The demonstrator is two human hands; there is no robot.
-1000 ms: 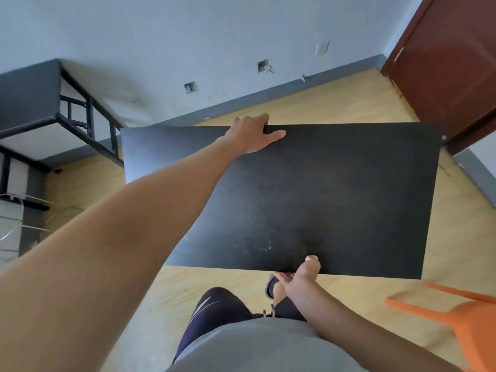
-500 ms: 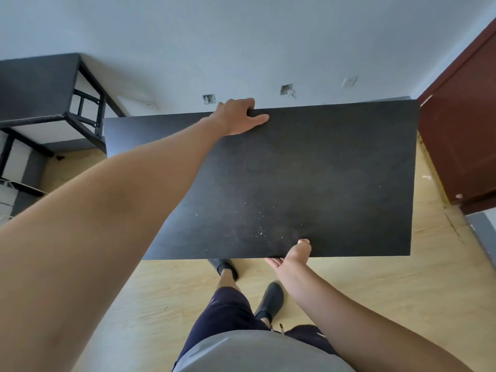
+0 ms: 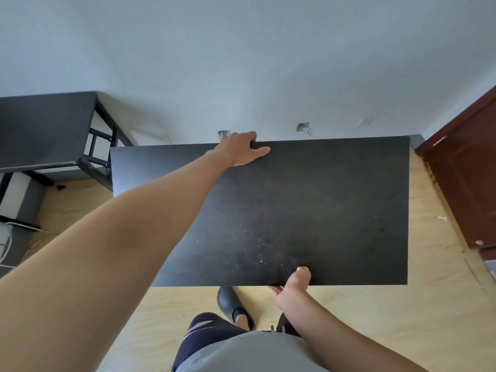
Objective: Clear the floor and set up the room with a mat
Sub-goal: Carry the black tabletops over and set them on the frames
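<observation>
A large black rectangular board [image 3: 322, 205] with small white scratches is held flat in the air in front of me, above the light wooden floor [image 3: 389, 318]. My left hand [image 3: 241, 149] grips its far long edge, fingers curled over the top. At the near edge my right hand [image 3: 294, 284] holds it, thumb on top and fingers underneath. My feet in dark shoes stand just below the near edge.
A dark grey table with a black metal frame [image 3: 45, 130] stands at the left against the white wall. A dark red door [image 3: 467, 183] is at the right. Open wall sockets [image 3: 303, 127] sit low on the wall. White cables [image 3: 8, 248] lie at far left.
I have turned and stepped toward the wall with the board held in both hands. The orange chair has left the view, and the door now sits at the right edge.
</observation>
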